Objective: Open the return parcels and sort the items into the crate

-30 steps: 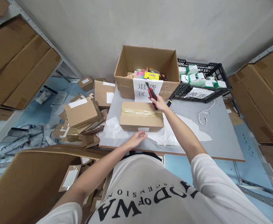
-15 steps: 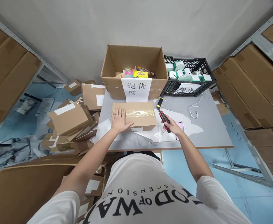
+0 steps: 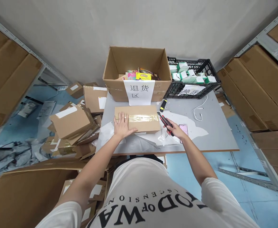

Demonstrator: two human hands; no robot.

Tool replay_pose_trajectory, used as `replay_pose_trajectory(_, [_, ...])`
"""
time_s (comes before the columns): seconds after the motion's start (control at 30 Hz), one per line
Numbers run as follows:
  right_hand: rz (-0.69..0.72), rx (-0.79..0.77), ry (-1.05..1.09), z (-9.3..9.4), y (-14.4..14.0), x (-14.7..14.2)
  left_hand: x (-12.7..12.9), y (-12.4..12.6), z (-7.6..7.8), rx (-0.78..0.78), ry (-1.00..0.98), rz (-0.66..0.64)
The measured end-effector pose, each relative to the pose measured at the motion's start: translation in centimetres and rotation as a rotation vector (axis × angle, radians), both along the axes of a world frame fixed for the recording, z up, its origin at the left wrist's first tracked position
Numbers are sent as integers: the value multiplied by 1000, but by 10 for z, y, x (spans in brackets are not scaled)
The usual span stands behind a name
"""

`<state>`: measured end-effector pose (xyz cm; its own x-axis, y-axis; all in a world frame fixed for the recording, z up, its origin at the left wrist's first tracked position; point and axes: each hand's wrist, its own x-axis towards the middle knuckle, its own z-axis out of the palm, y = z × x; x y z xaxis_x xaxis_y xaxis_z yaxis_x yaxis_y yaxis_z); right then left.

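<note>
A closed cardboard box (image 3: 143, 118), with shiny clear tape along its top, lies lengthwise on the table. My left hand (image 3: 123, 126) rests flat on its left end, fingers stretched out and thumb spread. In my right hand (image 3: 175, 129) is a red and black utility knife (image 3: 163, 119), its tip pointing at the box's right end. Whether the tip touches the cardboard I cannot tell. Just beyond it lies a second cutter with a black and yellow handle (image 3: 163, 105). A phone with a pink screen (image 3: 183, 129) lies beside my right wrist.
A large open carton (image 3: 110, 88) with colourful packets stands at the table's back, beside a black plastic crate (image 3: 206, 68) of small white-green boxes. A white cable (image 3: 194, 111) and plastic film (image 3: 167, 137) lie on the table (image 3: 214, 136). Cardboard boxes (image 3: 70, 122) are heaped at left.
The utility knife in my right hand has shifted slightly left and down, closer to the box's right end and clear of the yellow-black cutter. My left hand stays on the box.
</note>
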<state>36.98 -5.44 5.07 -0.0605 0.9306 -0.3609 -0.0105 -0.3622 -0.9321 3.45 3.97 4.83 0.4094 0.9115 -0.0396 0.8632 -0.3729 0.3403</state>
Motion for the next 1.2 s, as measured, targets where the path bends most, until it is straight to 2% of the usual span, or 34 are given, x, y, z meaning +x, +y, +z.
replay_pose_trajectory(0.13, [37,-33,-78,5,1,4,2,-2,3,53,200,-35])
replay_pose_trajectory(0.27, [71,-36,-209,9,3,7,5,-4,5,64,278,-12])
replay_pose_trajectory(0.67, [211,-47,-192,11,-5,20,5,-5,2,45,302,-5])
replay_pose_trajectory(1.03, [202,-85,-155,12,-22,18,4,-4,-3,3,282,-4])
replay_pose_trajectory(1.2, [168,-104,-143,7,-44,12,3,-3,-4,0,281,-10])
